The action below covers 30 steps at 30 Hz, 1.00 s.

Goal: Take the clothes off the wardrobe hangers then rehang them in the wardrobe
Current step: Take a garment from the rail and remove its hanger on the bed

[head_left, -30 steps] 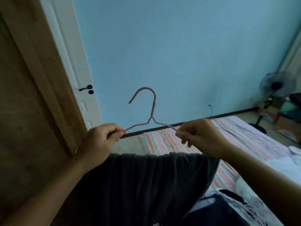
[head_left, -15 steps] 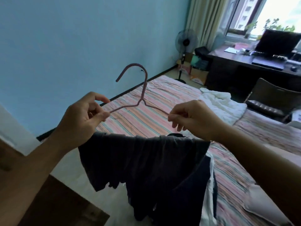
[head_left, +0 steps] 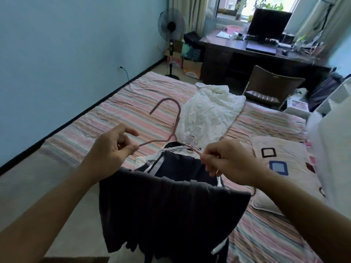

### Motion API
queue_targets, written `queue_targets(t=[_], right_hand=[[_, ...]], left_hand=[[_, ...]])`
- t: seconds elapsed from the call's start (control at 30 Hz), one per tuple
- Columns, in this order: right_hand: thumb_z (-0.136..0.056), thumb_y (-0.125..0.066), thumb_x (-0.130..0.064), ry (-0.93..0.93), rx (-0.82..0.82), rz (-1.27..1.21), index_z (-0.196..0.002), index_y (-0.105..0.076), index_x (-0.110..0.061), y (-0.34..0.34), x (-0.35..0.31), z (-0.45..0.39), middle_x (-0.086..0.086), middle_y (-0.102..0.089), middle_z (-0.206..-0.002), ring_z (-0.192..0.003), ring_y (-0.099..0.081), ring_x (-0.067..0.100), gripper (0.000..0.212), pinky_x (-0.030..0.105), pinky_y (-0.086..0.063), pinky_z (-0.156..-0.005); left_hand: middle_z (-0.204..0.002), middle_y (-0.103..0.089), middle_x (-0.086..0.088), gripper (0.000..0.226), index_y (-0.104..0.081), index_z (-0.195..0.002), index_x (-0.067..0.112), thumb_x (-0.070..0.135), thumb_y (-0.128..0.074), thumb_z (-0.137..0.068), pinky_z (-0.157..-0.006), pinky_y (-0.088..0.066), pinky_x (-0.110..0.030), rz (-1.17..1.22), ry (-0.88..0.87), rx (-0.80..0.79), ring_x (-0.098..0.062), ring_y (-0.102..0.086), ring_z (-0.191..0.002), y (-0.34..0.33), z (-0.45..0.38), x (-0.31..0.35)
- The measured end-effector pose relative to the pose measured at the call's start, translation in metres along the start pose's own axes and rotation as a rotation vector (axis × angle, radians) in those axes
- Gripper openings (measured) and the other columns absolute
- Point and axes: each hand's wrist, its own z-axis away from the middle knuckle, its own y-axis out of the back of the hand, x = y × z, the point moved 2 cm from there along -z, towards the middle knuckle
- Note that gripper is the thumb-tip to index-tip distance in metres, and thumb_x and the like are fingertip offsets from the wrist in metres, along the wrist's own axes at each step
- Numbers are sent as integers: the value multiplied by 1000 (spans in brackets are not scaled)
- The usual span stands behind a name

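Pink wire hanger (head_left: 175, 128), pinched at each shoulder by the left hand (head_left: 112, 151) and right hand (head_left: 230, 164), has been swung from the wardrobe side over the striped bed (head_left: 117, 111), its dark garment (head_left: 167, 211) evidently about to be removed.

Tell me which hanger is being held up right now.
The pink hanger, pinched at each shoulder by the left hand and right hand. The pale hangers lie on the clothes pile.
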Motion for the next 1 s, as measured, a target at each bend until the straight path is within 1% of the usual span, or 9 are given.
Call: queue_targets(t=[0.13, 0.27, 0.4, 0.5, 0.57, 0.67, 0.73, 0.87, 1.0], right_hand=[[-97, -61, -16, -102, -40, -2, -71, -66, -20, -13, 61, -22, -1, -71, -66, -58, -70, 9, 26, 29, -59, -61], [-97, -60, -19, -192, -87, 53, -69, -63, -26, -27, 123, -53, -5, -71, -63, -58, -67, 8, 29, 35, -58, -67], [-96, -60, -21, -255, -89, 75, -66, -61, -29, -34, 179, -91, -5, -70, -64, -58, -65, 5, 31, 23, -53, -63], [-96, -61, -21, -287, -61, 75, -65, -60, -31, -35, 223, -125, -7, -69, -63, -59, -62, 2, 32, 15, -47, -59], [-95, -61, -20, -316, -34, 58, -65, -61, -28, -35, 254, -150, -7, -67, -63, -60, -62, 4, 31, 19, -49, -61], [-94, -62, -20, -358, 5, 28, -74, -63, -25, -36, 301, -189, -7, -67, -63, -60, -63, 7, 20, 32, -55, -66], [-93, -64, -21, -379, 37, 20, -77, -63, -27, -39, 332, -215, -7, -66, -63, -60, -63, 6, 16, 32, -54, -65], [-91, -67, -25, -420, 44, 51, -75, -64, -25, -57, 388, -263, -8, -65, -68, -66, -57, 10, 16, 30, -45, -65], [-91, -65, -16, -498, 15, 50, -74, -62, -15, -85, 436, -304, 5, -67, -77, -76, -58, 24, 18, 33, -43, -67]], left_hand=[[-67, -65, -1, 25, -60, -100, 27, 8, -71, -88, -68, -57, -47, -11, 87, -121, -22, -65, -64, -53, -31, -37], [-69, -66, 1, 18, -60, -99, 24, 13, -71, -89, -63, -46, -32, -66, 187, -215, -12, -60, -63, -105, -68, -75], [-76, -67, -3, 13, -65, -102, 17, 14, -70, -90, -71, -49, -37, -110, 272, -248, -20, -62, -72, -150, -111, -107], [-78, -67, 1, 6, -69, -96, 17, 16, -69, -90, -71, -48, -32, -148, 309, -233, -14, -61, -73, -182, -151, -131], [-76, -67, 6, 4, -70, -91, 20, 16, -68, -90, -68, -44, -28, -173, 317, -225, -10, -61, -72, -205, -179, -149], [-80, -69, 6, 7, -73, -92, 20, 19, -66, -91, -71, -45, -29, -216, 343, -198, -13, -61, -76, -241, -219, -181], [-88, -70, 1, 11, -74, -97, 17, 17, -64, -93, -76, -47, -32, -238, 364, -190, -18, -62, -85, -268, -243, -202], [-110, -67, -8, 25, -69, -114, 16, 9, -51, -97, -89, -46, -39, -324, 374, -309, -26, -56, -107, -328, -281, -238], [-140, -52, -9, 52, -44, -145, 23, 13, -53, -95, -105, -40, -44, -358, 451, -464, -28, -44, -129, -376, -306, -280]])
